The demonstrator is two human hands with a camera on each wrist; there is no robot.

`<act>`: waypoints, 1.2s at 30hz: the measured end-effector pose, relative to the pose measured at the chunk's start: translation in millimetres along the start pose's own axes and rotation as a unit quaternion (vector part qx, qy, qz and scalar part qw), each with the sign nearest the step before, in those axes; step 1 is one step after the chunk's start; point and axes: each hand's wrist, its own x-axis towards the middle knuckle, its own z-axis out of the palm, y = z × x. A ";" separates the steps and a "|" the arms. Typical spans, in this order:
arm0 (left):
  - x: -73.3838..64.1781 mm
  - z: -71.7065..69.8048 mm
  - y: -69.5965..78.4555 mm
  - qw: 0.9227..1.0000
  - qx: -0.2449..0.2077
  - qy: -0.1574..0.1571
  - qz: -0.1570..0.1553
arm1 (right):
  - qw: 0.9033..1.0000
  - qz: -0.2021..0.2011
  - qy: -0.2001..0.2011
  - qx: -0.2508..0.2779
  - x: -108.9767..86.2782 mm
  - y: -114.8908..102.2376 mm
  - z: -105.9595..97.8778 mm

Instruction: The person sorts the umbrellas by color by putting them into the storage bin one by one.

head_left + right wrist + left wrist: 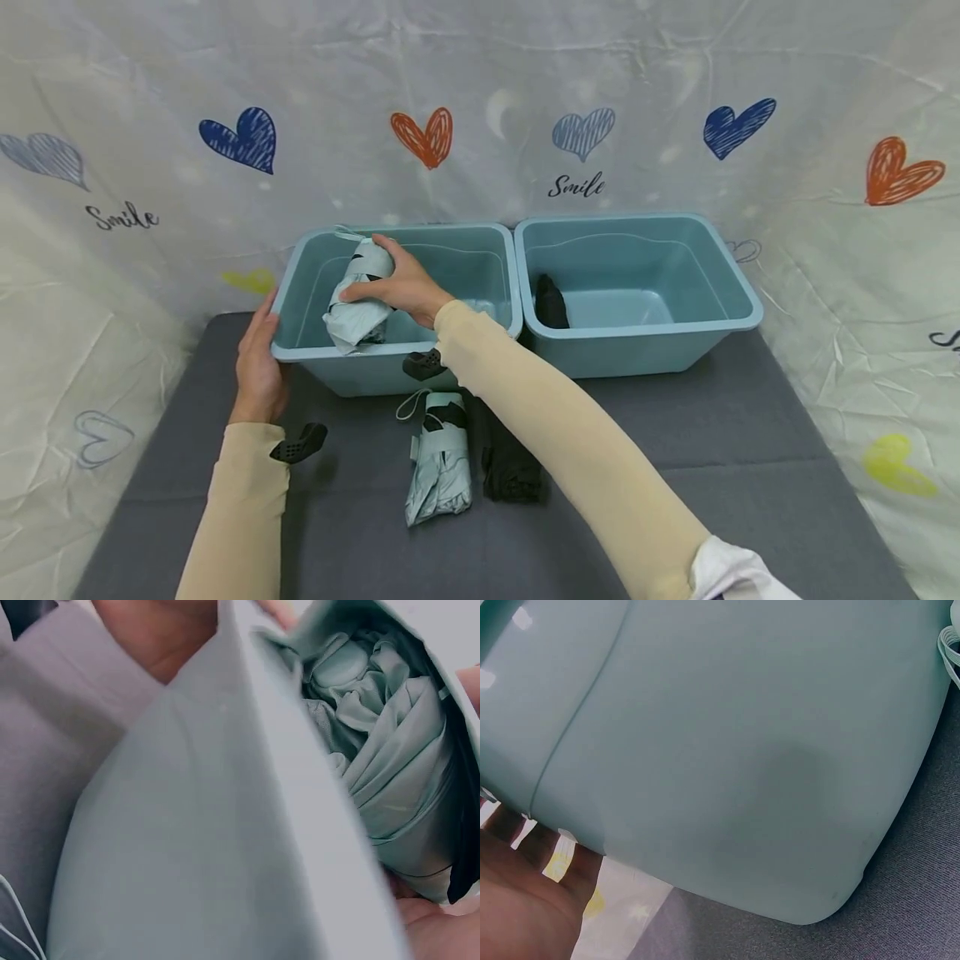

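My right hand (pixel 408 287) grips a folded light-teal umbrella (pixel 356 312) with a dark patch on its strap, thumb and fingers around its sides. The umbrella is tilted at the left part of the left blue-green bin (pixel 337 367), its loose-cloth end overlapping the front rim. In the right wrist view, the bunched cloth of the umbrella (pixel 397 765) shows beyond the blurred bin rim. At the left end of that bin, my left hand (pixel 260 367) rests against the outside with extended fingers. The left wrist view shows its fingers (pixel 581 877) at the bin wall.
A second light-teal folded umbrella (pixel 441 462) lies on the dark grey cloth before the left bin. Beside it is a black folded umbrella (pixel 513 471), partly hidden by my right arm. The right bin (pixel 637 354) holds a black item (pixel 551 302) at its left.
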 end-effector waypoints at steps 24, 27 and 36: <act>0.0 -0.3 4.4 1.000 -0.006 -0.027 0.011 | 0.993 0.020 0.027 -0.109 29.9 13.6 33.9; -0.2 -0.5 3.1 0.999 -0.005 -0.030 0.010 | 0.993 0.023 0.026 -0.115 33.4 14.3 38.8; -1.0 -4.0 -0.3 0.999 -0.014 -0.036 0.008 | 0.991 0.032 0.017 -0.130 40.7 16.3 53.8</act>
